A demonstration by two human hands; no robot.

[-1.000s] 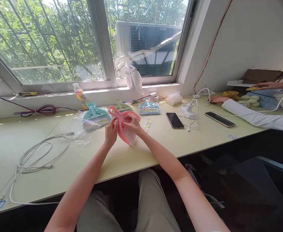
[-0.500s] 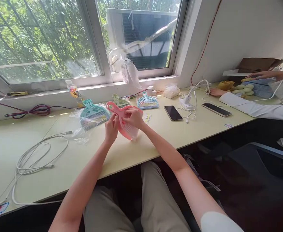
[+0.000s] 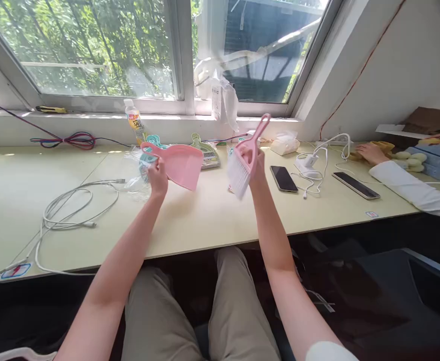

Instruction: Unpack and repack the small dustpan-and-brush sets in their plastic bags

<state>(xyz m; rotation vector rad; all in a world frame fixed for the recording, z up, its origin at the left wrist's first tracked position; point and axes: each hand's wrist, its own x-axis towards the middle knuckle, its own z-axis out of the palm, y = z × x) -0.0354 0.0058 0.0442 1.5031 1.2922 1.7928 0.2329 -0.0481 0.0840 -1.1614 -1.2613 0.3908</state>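
Observation:
My left hand (image 3: 157,179) is closed on the handle side of a pink dustpan (image 3: 184,165), held above the table with its pan pointing right. In my right hand (image 3: 255,163) is a pink hand brush (image 3: 238,173), gripped near its head, handle up and white bristles pointing down. A gap separates the two. Behind the dustpan stands a teal dustpan set (image 3: 152,142), partly hidden. A green dustpan set (image 3: 207,153) stands between the pink pieces, farther back. Another set behind the brush is mostly covered.
A coiled white cable (image 3: 69,210) lies on the left of the table (image 3: 205,225). Clear plastic wrap (image 3: 134,185) is beside my left hand. A bottle (image 3: 134,120) stands by the window. Rightward are a phone (image 3: 283,179), a charger (image 3: 306,163), another phone (image 3: 355,185) and a co-worker's sleeve (image 3: 404,185).
The brush has come apart from the dustpan. My right hand has carried it right and upright, while my left hand has moved left with the dustpan. The view has shifted.

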